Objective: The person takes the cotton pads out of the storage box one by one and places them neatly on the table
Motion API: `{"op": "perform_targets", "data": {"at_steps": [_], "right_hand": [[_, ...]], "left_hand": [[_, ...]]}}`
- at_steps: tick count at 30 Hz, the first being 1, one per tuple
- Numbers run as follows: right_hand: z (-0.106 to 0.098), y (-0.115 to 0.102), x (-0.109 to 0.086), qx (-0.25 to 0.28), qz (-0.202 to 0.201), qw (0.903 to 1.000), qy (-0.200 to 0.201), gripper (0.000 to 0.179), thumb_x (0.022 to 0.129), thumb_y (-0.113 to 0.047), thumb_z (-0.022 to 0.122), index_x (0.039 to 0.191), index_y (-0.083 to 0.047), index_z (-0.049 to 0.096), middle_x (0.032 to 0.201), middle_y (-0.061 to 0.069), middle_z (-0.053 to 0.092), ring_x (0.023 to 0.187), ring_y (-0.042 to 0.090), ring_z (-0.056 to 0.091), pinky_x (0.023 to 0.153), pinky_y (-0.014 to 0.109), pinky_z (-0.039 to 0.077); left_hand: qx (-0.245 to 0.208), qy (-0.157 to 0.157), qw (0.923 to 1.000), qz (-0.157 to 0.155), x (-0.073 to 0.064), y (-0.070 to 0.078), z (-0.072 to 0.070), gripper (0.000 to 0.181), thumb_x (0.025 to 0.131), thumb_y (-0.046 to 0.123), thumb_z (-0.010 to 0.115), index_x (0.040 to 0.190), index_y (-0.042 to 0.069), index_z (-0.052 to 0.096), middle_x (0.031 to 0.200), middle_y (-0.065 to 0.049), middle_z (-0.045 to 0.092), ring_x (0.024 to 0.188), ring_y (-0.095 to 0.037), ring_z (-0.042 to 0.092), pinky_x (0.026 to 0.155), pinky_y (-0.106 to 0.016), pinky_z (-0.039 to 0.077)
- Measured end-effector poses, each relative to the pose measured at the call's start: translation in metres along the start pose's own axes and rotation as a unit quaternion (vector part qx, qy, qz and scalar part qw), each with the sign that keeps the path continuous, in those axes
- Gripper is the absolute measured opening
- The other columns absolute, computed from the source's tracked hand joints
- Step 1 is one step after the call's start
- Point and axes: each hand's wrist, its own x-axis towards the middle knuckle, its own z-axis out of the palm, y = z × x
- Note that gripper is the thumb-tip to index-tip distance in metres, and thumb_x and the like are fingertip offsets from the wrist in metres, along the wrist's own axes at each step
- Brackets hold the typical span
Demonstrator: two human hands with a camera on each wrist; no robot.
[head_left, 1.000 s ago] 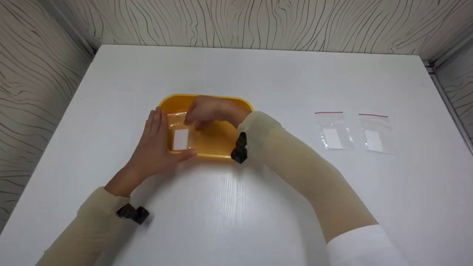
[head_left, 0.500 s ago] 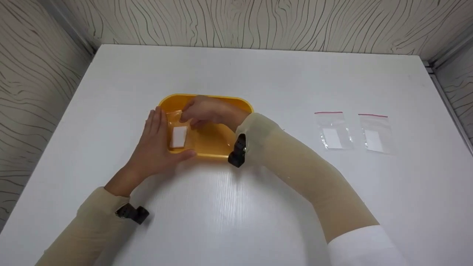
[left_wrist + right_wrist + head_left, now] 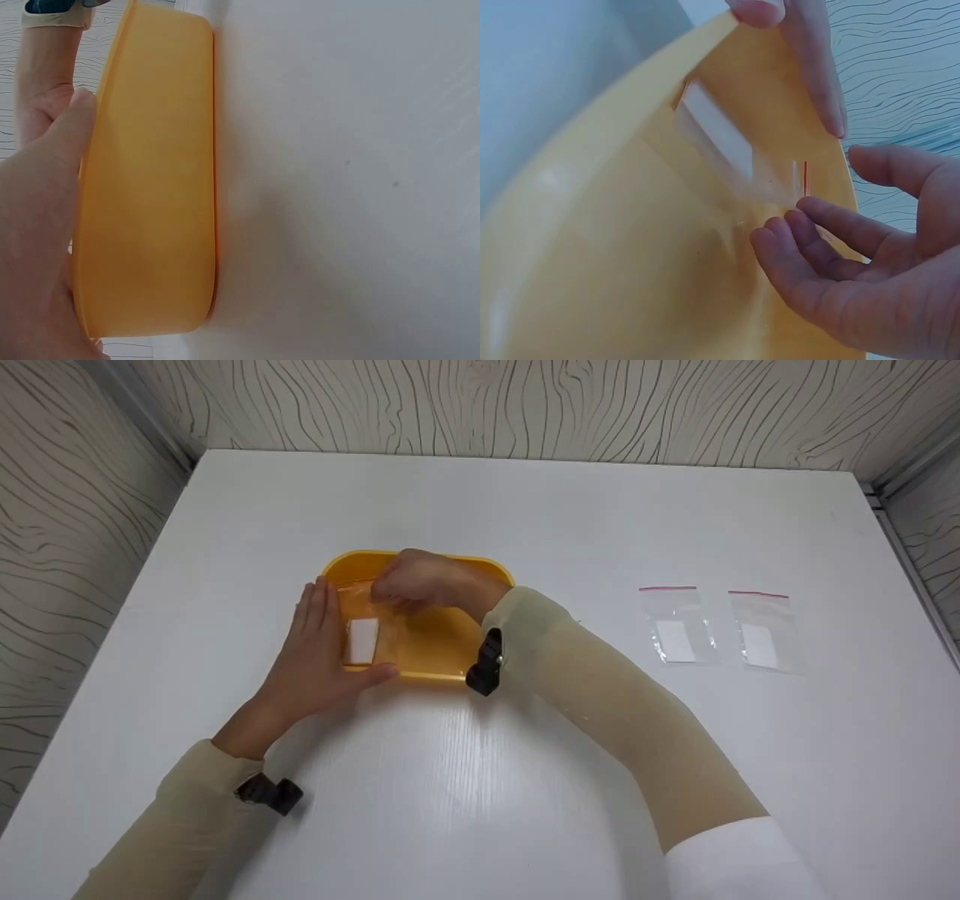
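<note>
A yellow plastic tray [image 3: 435, 677] stands on the white table. My left hand [image 3: 307, 664] rests against its left end, fingers straight along that side and thumb lying on the front rim. Inside, at the left, lies a clear zip bag [image 3: 364, 641] with a white card in it; its red seal strip shows in the right wrist view. My right hand [image 3: 427, 577] reaches into the tray over the bag's far end. In the right wrist view its fingers [image 3: 847, 225] are loosely bent at the bag, with the thumb held apart from them.
To the right on the table [image 3: 585, 525], two more clear zip bags lie side by side, a left one [image 3: 675, 641] and a right one [image 3: 759, 645]. Each has a red seal strip and a white card. A patterned wall [image 3: 480, 405] rises behind the table.
The bag in the tray has shifted slightly left. My right hand moved left over it, then back a little to the right. The left hand and the tray have stayed put.
</note>
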Motion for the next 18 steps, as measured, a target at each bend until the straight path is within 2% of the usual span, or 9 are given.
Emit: {"op": "perform_targets", "data": {"at_steps": [3,5,9,13,18], "right_hand": [[0.0003,0.0001,-0.0002,-0.002,-0.003,1.0000,-0.002,0.018,0.101,-0.017,0.062,0.087,-0.006,0.065,0.082,0.005,0.054,0.079,0.021,0.052,0.084,0.030,0.051],[0.0015,-0.0003,0.0000,-0.004,-0.002,1.0000,-0.002,0.015,0.101,-0.018,0.064,0.106,-0.005,0.068,0.098,0.006,0.060,0.092,0.022,0.057,0.093,0.033,0.054],[0.0037,-0.0005,-0.0001,-0.011,-0.004,0.9999,0.000,0.039,0.100,-0.017,0.065,0.135,-0.003,0.059,0.119,0.008,0.061,0.103,0.024,0.061,0.095,0.034,0.055],[0.0064,-0.0002,-0.0002,-0.014,-0.015,0.9998,-0.006,0.049,0.099,-0.016,0.064,0.144,-0.004,0.050,0.127,0.007,0.060,0.102,0.024,0.063,0.091,0.029,0.056],[0.0091,-0.0001,0.0006,-0.029,-0.030,0.9989,-0.020,0.044,0.101,-0.014,0.061,0.143,-0.004,0.054,0.128,0.005,0.062,0.100,0.021,0.062,0.094,0.024,0.053]], "left_hand": [[-0.003,-0.001,1.0000,0.001,0.0003,0.0004,-0.0003,0.131,0.084,0.072,0.066,0.158,-0.006,-0.007,0.166,-0.023,-0.014,0.154,-0.039,-0.013,0.124,-0.054,0.002],[-0.006,-0.002,1.0000,-0.001,-0.0002,0.0001,-0.0005,0.130,0.084,0.072,0.066,0.158,-0.005,-0.007,0.166,-0.023,-0.015,0.154,-0.039,-0.013,0.124,-0.054,0.002],[-0.007,-0.002,1.0000,0.000,-0.0009,-0.0004,-0.0009,0.129,0.084,0.073,0.065,0.159,-0.004,-0.007,0.167,-0.022,-0.015,0.154,-0.038,-0.013,0.124,-0.055,0.003],[-0.004,0.000,1.0000,0.001,-0.0007,-0.0004,-0.0006,0.129,0.084,0.073,0.066,0.159,-0.004,-0.006,0.167,-0.022,-0.014,0.154,-0.038,-0.013,0.124,-0.057,0.002],[-0.007,-0.004,1.0000,-0.001,-0.0007,-0.0004,-0.0007,0.129,0.084,0.073,0.065,0.159,-0.005,-0.006,0.167,-0.021,-0.015,0.154,-0.037,-0.014,0.123,-0.057,0.001]]}}
